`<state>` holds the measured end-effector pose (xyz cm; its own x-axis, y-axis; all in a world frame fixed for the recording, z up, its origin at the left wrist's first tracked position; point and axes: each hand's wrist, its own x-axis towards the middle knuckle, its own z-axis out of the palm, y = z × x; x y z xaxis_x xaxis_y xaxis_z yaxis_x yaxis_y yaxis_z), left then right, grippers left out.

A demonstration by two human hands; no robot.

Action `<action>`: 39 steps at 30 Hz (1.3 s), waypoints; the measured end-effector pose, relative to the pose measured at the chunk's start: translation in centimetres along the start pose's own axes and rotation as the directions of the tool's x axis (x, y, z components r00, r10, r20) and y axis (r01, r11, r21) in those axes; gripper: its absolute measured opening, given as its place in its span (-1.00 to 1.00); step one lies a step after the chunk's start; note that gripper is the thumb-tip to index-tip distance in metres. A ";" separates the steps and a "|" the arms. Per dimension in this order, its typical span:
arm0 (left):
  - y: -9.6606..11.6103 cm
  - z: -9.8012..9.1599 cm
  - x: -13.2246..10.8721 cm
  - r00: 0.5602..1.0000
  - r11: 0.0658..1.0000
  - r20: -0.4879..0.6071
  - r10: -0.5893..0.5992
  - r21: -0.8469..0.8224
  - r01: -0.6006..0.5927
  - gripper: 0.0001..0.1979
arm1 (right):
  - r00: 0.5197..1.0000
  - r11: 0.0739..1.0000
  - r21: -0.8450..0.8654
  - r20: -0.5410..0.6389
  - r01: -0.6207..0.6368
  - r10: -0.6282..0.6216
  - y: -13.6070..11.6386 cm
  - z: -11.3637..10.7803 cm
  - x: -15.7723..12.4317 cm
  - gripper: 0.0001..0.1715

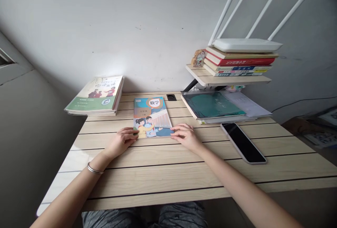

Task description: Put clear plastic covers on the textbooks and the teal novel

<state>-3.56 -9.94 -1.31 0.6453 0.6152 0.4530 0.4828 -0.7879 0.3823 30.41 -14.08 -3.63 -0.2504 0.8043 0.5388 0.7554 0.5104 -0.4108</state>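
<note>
I've got both hands on the table [168, 175], with the maths textbook [152, 117] lying flat between them - the left hand [121, 142] is at its lower left edge and the right hand [184, 136] at its lower right corner. The fingers [133, 132] of the left hand are extended and touching the cover's edge, and the fingers [176, 134] of the right are slightly curled, with the tips at the corner. Neither hand is closed around the book, and I can't tell if the fingers are pinching it or just resting against it. A silver bangle [94, 168] sits on the left wrist. Just right of the right fingers, well clear of them, a black-screened phone [243, 143] lies on the table. Beyond those fingers is a dark teal folder [210, 104] on top of loose papers [244, 103]. Past the left fingers, a stack of green-covered books [93, 96] sits at the far table corner, overhanging it - and up beyond the right fingers, a wall shelf [226, 80] holds a pile of books [239, 61] with a white router [246, 45] on top.
</note>
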 end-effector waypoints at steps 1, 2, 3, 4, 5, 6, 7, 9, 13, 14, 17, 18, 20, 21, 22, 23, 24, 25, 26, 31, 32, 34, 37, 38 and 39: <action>0.1 0.0 0.0 1.000 1.000 0.000 -0.012 -0.015 0.012 -0.81 | 1.000 1.000 0.006 0.001 -0.001 0.001 0.0 0.0 -0.1 -0.93; 0.2 -0.1 0.0 1.000 0.999 0.003 -0.023 -0.026 0.023 -0.81 | 1.000 1.000 0.011 0.000 -0.002 0.002 0.0 0.0 -0.1 -0.92; 0.3 -0.1 0.0 0.999 0.999 0.010 -0.032 -0.033 0.032 -0.80 | 1.000 1.000 0.018 0.001 0.000 0.000 -0.1 0.0 -0.2 -0.90; 0.5 -0.2 0.0 0.999 0.999 0.020 -0.039 -0.031 0.040 -0.79 | 1.000 0.999 0.031 0.003 0.007 -0.007 -0.1 -0.1 -0.2 -0.89; 0.6 -0.2 0.0 0.998 0.999 0.031 -0.048 -0.023 0.049 -0.78 | 1.000 0.998 0.055 0.010 0.016 -0.017 -0.1 -0.3 -0.2 -0.87; 0.8 -0.3 0.0 0.997 0.998 0.042 -0.059 -0.008 0.059 -0.77 | 0.999 0.996 0.088 0.022 0.028 -0.030 0.0 -0.4 -0.1 -0.85; 0.9 -0.3 0.0 0.996 0.997 0.049 -0.072 0.009 0.072 -0.76 | 0.998 0.991 0.124 0.037 0.041 -0.046 0.1 -0.6 -0.1 -0.82; 1.1 -0.3 -0.1 0.994 0.994 0.046 -0.102 0.038 0.100 -0.75 | 0.995 0.981 0.185 0.076 0.056 -0.071 0.6 -1.1 0.0 -0.79; 1.1 -0.3 -0.3 0.993 0.990 0.019 -0.120 0.077 0.118 -0.75 | 0.989 0.977 0.207 0.126 0.052 -0.080 1.2 -1.8 0.4 -0.80; 1.0 -0.4 -0.4 0.993 0.989 0.021 -0.117 0.097 0.114 -0.75 | 0.988 0.977 0.206 0.128 0.057 -0.084 1.2 -1.8 0.5 -0.81; 1.1 -0.9 -0.6 0.992 0.983 0.064 -0.111 0.157 0.100 -0.74 | 0.987 0.977 0.195 0.115 0.088 -0.112 0.8 -1.9 0.5 -0.81; 1.1 -1.0 -0.7 0.991 0.982 0.077 -0.108 0.164 0.094 -0.73 | 0.987 0.976 0.193 0.107 0.096 -0.118 0.7 -1.9 0.5 -0.80; 1.1 -1.1 -0.8 0.991 0.984 0.084 -0.109 0.148 0.095 -0.72 | 0.989 0.973 0.214 0.101 0.086 -0.109 0.6 -1.9 0.3 -0.79; 1.1 -1.1 -0.8 0.990 0.987 0.082 -0.116 0.119 0.106 -0.73 | 0.991 0.969 0.241 0.105 0.055 -0.083 0.7 -1.9 0.2 -0.80; 1.0 -1.1 -0.8 0.988 0.989 0.073 -0.136 0.075 0.131 -0.74 | 0.993 0.960 0.281 0.114 0.003 -0.037 0.9 -2.0 0.1 -0.82; 0.9 -1.0 -0.7 0.982 0.984 0.053 -0.180 0.023 0.179 -0.75 | 0.992 0.942 0.329 0.125 -0.068 0.028 1.1 -2.0 0.2 -0.83; 0.7 -1.0 -0.4 0.967 0.966 0.022 -0.255 -0.032 0.256 -0.77 | 0.984 0.915 0.373 0.139 -0.154 0.108 1.4 -2.0 0.3 -0.84; 0.6 -1.0 -0.1 0.934 0.931 -0.013 -0.358 -0.084 0.356 -0.77 | 0.968 0.880 0.408 0.152 -0.244 0.198 1.8 -1.9 0.6 -0.83; 0.4 -1.1 0.5 0.877 0.873 -0.042 -0.478 -0.134 0.469 -0.77 | 0.943 0.840 0.428 0.165 -0.332 0.289 2.1 -1.8 1.0 -0.82; 0.2 -1.0 4.7 0.565 0.545 0.078 -0.822 -0.186 0.818 -0.62 | 0.762 0.661 0.390 0.225 -0.642 0.607 2.6 -0.3 4.1 -0.85; 0.2 -0.8 5.5 0.559 0.543 0.100 -0.823 -0.146 0.827 -0.61 | 0.740 0.646 0.370 0.233 -0.667 0.631 2.5 0.1 4.7 -0.85; 0.2 -0.1 6.8 0.575 0.571 0.116 -0.810 -0.075 0.818 -0.69 | 0.731 0.655 0.329 0.232 -0.680 0.642 2.1 1.0 5.5 -0.85; 0.1 1.0 7.8 0.593 0.591 0.120 -0.796 -0.060 0.805 -0.88 | 0.746 0.686 0.295 0.226 -0.666 0.627 1.5 1.7 5.7 -0.81; 0.0 1.3 7.9 0.591 0.588 0.115 -0.798 -0.062 0.806 -0.90 | 0.742 0.682 0.293 0.238 -0.670 0.627 1.2 1.7 5.5 -0.80; 0.0 1.5 8.0 0.587 0.584 0.108 -0.802 -0.061 0.809 -0.88 | 0.738 0.682 0.282 0.256 -0.674 0.624 1.0 1.6 5.4 -0.82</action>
<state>2.47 -5.05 1.11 0.0556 0.9903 -0.1276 0.7679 0.0393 0.6393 28.86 -8.77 -2.35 0.1316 0.9902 -0.0465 0.5136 -0.1083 -0.8512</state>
